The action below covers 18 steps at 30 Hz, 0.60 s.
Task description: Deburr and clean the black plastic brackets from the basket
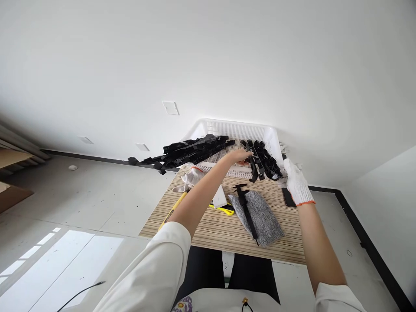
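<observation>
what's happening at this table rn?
A person has both hands at the right-hand bunch of black parts by the white basket. The bare left hand is at its left side, the gloved right hand by its right end; the exact grips are unclear. Another black bunch sticks out past the basket's left side. Nearer the person, a caliper lies across a grey cloth on the table, with a yellow knife to their left.

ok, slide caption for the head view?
Bare left hand and gloved right hand at black parts overhanging a white basket; caliper lying across grey cloth.
</observation>
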Available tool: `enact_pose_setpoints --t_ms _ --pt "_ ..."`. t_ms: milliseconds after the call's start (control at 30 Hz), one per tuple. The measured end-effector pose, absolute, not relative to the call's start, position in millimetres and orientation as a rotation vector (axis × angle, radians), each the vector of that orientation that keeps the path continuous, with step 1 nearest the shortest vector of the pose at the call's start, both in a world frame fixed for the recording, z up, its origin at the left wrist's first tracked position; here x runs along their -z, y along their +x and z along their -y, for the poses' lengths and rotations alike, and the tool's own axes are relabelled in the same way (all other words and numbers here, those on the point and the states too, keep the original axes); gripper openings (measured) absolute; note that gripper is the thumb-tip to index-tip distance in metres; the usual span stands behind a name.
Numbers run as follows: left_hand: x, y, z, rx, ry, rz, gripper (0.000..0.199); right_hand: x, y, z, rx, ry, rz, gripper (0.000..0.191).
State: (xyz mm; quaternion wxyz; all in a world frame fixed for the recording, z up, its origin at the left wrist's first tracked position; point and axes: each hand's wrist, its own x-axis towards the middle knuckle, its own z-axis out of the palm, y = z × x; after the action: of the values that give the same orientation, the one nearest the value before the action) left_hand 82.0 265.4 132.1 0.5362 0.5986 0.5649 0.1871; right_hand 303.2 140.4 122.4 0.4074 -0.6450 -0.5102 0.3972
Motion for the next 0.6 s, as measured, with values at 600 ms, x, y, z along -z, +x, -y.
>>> enact_pose_setpoints --t_ms 600 --pt "-141 96 -248 -0.473 1.393 -1.193 0.058 -192 267 -129 -0.18 -2.11 2.083 0.048"
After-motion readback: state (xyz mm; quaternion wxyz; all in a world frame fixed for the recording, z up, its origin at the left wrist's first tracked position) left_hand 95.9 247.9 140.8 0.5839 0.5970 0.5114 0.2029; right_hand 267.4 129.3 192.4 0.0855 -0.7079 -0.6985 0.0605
